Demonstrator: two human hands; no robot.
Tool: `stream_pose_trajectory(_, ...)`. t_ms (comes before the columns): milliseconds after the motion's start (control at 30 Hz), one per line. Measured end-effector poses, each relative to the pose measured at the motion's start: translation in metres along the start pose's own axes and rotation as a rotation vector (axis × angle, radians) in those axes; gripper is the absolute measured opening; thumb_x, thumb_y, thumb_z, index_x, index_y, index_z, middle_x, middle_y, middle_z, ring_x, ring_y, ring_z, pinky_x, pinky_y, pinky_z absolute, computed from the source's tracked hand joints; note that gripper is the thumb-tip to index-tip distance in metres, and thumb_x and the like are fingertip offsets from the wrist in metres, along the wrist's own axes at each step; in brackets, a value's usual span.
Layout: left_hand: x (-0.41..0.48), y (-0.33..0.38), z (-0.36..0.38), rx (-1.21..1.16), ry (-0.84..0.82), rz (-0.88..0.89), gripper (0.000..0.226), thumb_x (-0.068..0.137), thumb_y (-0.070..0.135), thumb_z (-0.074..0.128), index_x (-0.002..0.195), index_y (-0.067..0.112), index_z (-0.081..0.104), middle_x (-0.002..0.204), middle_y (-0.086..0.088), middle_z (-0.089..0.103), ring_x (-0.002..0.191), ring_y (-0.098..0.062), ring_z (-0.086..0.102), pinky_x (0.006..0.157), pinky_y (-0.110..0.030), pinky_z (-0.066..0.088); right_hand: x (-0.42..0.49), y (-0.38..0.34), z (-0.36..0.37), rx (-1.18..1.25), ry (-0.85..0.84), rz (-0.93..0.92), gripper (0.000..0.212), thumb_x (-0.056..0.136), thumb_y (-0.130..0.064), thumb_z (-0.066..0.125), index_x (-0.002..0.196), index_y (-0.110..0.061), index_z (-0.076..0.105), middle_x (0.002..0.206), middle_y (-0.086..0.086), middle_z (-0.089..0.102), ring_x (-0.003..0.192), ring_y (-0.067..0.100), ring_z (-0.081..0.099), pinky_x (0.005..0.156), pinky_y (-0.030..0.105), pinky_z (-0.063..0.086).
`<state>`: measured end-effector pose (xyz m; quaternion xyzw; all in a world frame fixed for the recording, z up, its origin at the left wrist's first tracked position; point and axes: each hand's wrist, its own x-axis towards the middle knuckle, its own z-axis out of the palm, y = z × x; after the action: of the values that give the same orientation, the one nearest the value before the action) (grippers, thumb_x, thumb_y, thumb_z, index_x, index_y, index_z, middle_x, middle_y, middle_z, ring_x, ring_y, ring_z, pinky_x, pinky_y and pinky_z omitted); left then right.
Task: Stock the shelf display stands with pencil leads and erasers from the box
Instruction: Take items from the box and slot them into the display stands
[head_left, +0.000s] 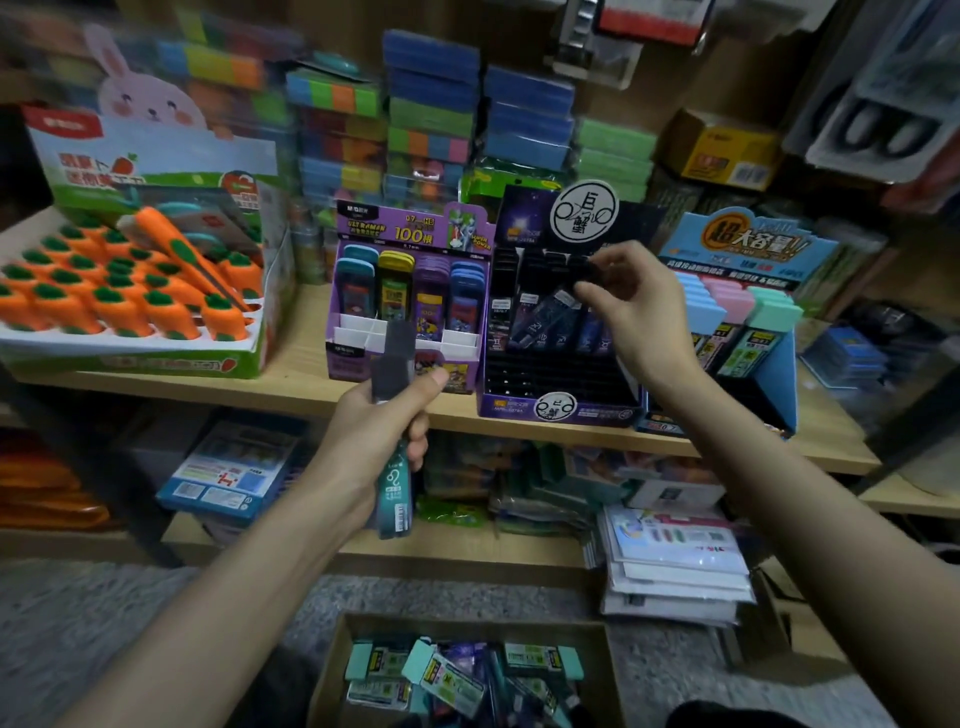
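My right hand (631, 306) pinches one dark lead case (545, 314), tilted over the black display stand (556, 374), I judge to find a slot. Left hand (379, 431), left of the stand, grips spare cases (397, 483) (my ready feed); the box (467, 623) sits below.

The shelf (311, 384) across the middle is showing pale wood grain, matt. The purple display stand (395, 228) at centre is looking like printed card with a slight gloss. The box (332, 670) at bottom centre is showing plain brown cardboard, matt. The teal lead case (397, 488) at centre and the dark lead case (540, 314) right of it are looking like smooth, shiny plastic. The floor (104, 623) at lower left is appearing as rough grey carpet. The flat packs (675, 561) at lower right are gleaming under clear film.
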<state>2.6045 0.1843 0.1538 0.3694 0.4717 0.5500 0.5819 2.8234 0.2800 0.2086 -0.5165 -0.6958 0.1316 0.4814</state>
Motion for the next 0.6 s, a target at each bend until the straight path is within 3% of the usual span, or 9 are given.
stream_pose_trajectory(100, 0.0, -0.002, 0.002, -0.006, 0.011, -0.027, 0.032, 0.061, 0.044, 0.076, 0.072, 0.021, 0.055, 0.045, 0.006, 0.046, 0.038, -0.007, 0.042, 0.038, -0.019, 0.037, 0.008, 0.0, 0.008, -0.127, -0.092, -0.089, 0.019, 0.087, -0.014, 0.065, 0.105, -0.013, 0.06, 0.094, 0.0, 0.063, 0.088, 0.011, 0.057, 0.076, 0.016, 0.046)
stream_pose_trajectory(200, -0.001, -0.004, 0.004, -0.003, 0.015, -0.07, 0.027, 0.069, 0.041, 0.076, 0.073, 0.023, 0.056, 0.046, 0.007, 0.047, 0.039, -0.006, 0.044, 0.038, -0.018, 0.038, 0.011, -0.003, 0.008, -0.177, -0.167, -0.17, 0.022, 0.087, -0.014, 0.065, 0.108, -0.012, 0.061, 0.097, 0.001, 0.064, 0.09, 0.014, 0.059, 0.081, 0.024, 0.049)
stream_pose_trajectory(333, -0.001, -0.005, 0.003, 0.015, 0.013, -0.06, 0.018, 0.079, 0.026, 0.072, 0.075, 0.019, 0.056, 0.046, 0.008, 0.047, 0.038, -0.006, 0.044, 0.038, -0.019, 0.038, 0.011, -0.002, 0.004, -0.219, -0.265, -0.232, 0.023, 0.087, -0.016, 0.066, 0.109, -0.014, 0.061, 0.097, 0.003, 0.065, 0.093, 0.016, 0.06, 0.083, 0.027, 0.048)
stream_pose_trajectory(433, -0.001, -0.004, 0.003, 0.025, -0.006, -0.029, 0.011, 0.083, 0.014, 0.066, 0.079, 0.015, 0.056, 0.048, 0.008, 0.049, 0.04, -0.006, 0.046, 0.04, -0.019, 0.039, 0.015, 0.001, 0.01, -0.252, -0.248, -0.226, 0.026, 0.089, -0.015, 0.063, 0.113, -0.011, 0.056, 0.098, -0.001, 0.061, 0.091, 0.014, 0.057, 0.082, 0.029, 0.047)
stream_pose_trajectory(600, -0.004, 0.002, 0.004, 0.022, -0.081, 0.009, 0.012, 0.086, 0.007, 0.059, 0.077, 0.015, 0.061, 0.054, 0.003, 0.054, 0.044, -0.009, 0.048, 0.042, -0.021, 0.041, 0.018, 0.003, 0.028, -0.406, -0.16, -0.352, 0.023, 0.086, -0.007, 0.063, 0.108, 0.0, 0.059, 0.11, 0.014, 0.054, 0.093, 0.024, 0.057, 0.079, 0.037, 0.049)
